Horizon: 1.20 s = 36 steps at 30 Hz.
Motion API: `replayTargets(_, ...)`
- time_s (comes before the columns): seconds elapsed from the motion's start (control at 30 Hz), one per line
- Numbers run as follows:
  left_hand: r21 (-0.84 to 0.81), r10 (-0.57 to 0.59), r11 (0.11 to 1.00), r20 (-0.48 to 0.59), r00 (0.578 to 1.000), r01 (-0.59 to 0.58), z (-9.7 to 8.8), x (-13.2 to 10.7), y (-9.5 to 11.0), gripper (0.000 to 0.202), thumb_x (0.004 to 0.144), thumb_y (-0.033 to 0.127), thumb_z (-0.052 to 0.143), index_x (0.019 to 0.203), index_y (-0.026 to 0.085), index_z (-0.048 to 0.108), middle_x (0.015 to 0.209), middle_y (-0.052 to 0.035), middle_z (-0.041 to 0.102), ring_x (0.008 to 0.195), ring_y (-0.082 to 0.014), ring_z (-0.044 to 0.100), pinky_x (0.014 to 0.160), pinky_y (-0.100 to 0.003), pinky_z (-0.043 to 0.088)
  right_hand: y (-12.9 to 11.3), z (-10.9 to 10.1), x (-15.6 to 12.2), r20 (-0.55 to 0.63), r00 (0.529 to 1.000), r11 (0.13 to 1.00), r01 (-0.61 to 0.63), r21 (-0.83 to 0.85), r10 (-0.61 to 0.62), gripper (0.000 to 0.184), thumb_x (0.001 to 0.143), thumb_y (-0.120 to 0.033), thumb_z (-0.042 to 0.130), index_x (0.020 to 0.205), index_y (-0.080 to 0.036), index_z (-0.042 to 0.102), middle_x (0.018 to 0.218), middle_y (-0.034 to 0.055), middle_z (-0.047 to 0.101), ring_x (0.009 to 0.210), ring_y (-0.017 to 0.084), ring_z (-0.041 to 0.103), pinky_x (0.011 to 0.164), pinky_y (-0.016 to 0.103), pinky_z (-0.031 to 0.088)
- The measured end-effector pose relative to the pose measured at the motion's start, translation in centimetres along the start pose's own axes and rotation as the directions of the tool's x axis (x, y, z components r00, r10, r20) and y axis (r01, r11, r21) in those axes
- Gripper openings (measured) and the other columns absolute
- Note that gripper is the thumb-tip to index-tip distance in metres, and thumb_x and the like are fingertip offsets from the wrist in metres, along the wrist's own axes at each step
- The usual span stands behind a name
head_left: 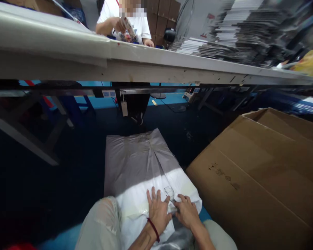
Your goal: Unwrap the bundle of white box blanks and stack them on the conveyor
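Left hand [158, 210] flat, fingers spread, pressing on white wrapped package [143, 166] lying on floor between the knees. Right hand [187, 212] beside it, fingers curled at the wrap's edge. Cardboard box [261, 180] just right. Beyond: long surface [146, 62], co-worker [125, 21] behind.

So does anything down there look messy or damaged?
Nothing is spilled or broken. The white plastic bag under both hands is creased, and the cardboard box beside it sits tilted.

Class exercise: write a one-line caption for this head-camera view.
Both hands, left hand and right hand, press on a white plastic-wrapped bundle beside a cardboard box under a workbench.
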<state>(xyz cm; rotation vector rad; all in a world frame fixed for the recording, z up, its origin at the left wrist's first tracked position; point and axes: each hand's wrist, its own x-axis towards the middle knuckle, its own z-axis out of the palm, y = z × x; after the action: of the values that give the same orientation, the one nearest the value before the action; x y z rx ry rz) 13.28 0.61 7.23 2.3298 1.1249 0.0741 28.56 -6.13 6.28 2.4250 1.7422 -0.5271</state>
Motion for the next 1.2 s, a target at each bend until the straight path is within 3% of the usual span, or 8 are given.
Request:
replayTargets(0.2, 0.108, -0.043, 0.993, 0.003, 0.999, 0.042, 1.3, 1.9, 0.4, 0.046, 0.072, 0.041, 0.072, 0.114, 0.024, 0.071, 0.140, -0.0170, 0.053, 0.140, -0.0469, 0.029, 0.112, -0.066, 0.004, -1.3, -0.6, -1.3, -0.150, 0.977, 0.974, -0.174, -0.144, 0.152, 0.035, 0.074, -0.009, 0.058, 0.105, -0.018, 0.070, 0.128, 0.0183, 0.059, 0.127, 0.039, 0.048, 0.095, 0.054, 0.042)
replayTargets(0.37, 0.144, -0.089, 0.986, 0.001, 0.996, 0.088, 1.8, 3.9, 1.1, 0.027, 0.076, 0.033, 0.069, 0.098, 0.019, 0.078, 0.137, -0.0183, 0.056, 0.137, -0.0488, 0.033, 0.111, -0.069, 0.006, -1.5, -1.7, -2.2, -0.203, 0.965, 0.964, -0.204, -0.170, 0.168, 0.029, 0.076, -0.010, 0.058, 0.100, -0.020, 0.069, 0.110, 0.0157, 0.064, 0.111, 0.034, 0.059, 0.083, 0.044, 0.049)
replayTargets(0.57, 0.048, -0.037, 0.998, -0.006, 0.999, 0.037, 2.0, 3.0, 0.7, 0.033, 0.088, 0.027, 0.054, 0.114, 0.017, 0.072, 0.142, -0.0194, 0.051, 0.142, -0.0409, 0.029, 0.117, -0.059, 0.008, -0.2, -4.1, -1.4, -0.146, 0.987, 0.990, -0.083, -0.117, 0.065, 0.019, 0.066, -0.012, 0.067, 0.082, -0.023, 0.067, 0.097, 0.0057, 0.064, 0.094, 0.024, 0.063, 0.076, 0.030, 0.049)
replayTargets(0.67, 0.000, -0.020, 1.000, -0.052, 0.998, 0.020, 1.5, 2.0, 0.3, 0.065, 0.081, 0.033, 0.063, 0.143, 0.018, 0.047, 0.147, -0.0199, 0.045, 0.144, -0.0391, 0.025, 0.118, -0.059, 0.006, 0.1, -4.7, -1.5, -0.139, 0.990, 0.995, -0.048, -0.083, 0.036, 0.013, 0.072, -0.016, 0.063, 0.083, -0.022, 0.067, 0.114, 0.0088, 0.062, 0.107, 0.026, 0.060, 0.083, 0.031, 0.048)
replayTargets(0.8, -0.028, 0.040, 0.999, -0.087, 0.995, -0.043, 0.1, 0.4, -1.6, 0.075, 0.081, 0.036, 0.059, 0.150, 0.022, 0.033, 0.158, -0.0120, 0.028, 0.149, -0.0286, 0.012, 0.120, -0.053, -0.001, -2.2, -4.3, -2.1, -0.136, 0.990, 0.997, 0.034, -0.066, -0.042, 0.018, 0.075, -0.019, 0.062, 0.092, -0.020, 0.069, 0.144, 0.0124, 0.046, 0.139, 0.037, 0.031, 0.110, 0.048, 0.026)
replayTargets(0.87, -0.033, 0.042, 0.998, -0.084, 0.996, -0.045, -0.6, -0.4, -2.9, 0.074, 0.081, 0.037, 0.058, 0.149, 0.019, 0.035, 0.159, -0.0122, 0.026, 0.149, -0.0288, 0.009, 0.119, -0.055, -0.004, -4.2, -4.2, -1.9, -0.086, 0.989, 0.993, 0.116, -0.034, -0.118, 0.013, 0.077, -0.022, 0.062, 0.086, -0.021, 0.070, 0.128, 0.0093, 0.061, 0.131, 0.030, 0.044, 0.114, 0.044, 0.019)
replayTargets(1.0, -0.054, 0.018, 0.998, -0.051, 0.999, -0.020, -1.0, -1.0, -4.5, 0.068, 0.080, 0.038, 0.055, 0.144, 0.018, 0.044, 0.156, -0.0120, 0.033, 0.148, -0.0312, 0.015, 0.119, -0.058, 0.000, -6.7, -5.2, -0.5, 0.017, 0.982, 0.982, 0.189, 0.004, -0.189, 0.014, 0.078, -0.030, 0.065, 0.082, -0.018, 0.070, 0.084, 0.0070, 0.073, 0.096, 0.023, 0.065, 0.110, 0.040, 0.028)
replayTargets(1.2, -0.109, -0.060, 0.993, -0.075, 0.995, 0.052, 0.4, -0.4, -4.4, 0.079, 0.079, 0.032, 0.049, 0.151, 0.009, 0.028, 0.157, -0.0105, 0.031, 0.148, -0.0302, 0.018, 0.120, -0.057, 0.001, -7.1, -6.3, 1.8, 0.160, 0.981, 0.993, 0.115, -0.016, -0.111, 0.036, 0.095, -0.048, 0.053, 0.089, -0.015, 0.067, 0.086, 0.0039, 0.070, 0.086, 0.019, 0.067, 0.088, 0.043, 0.050)
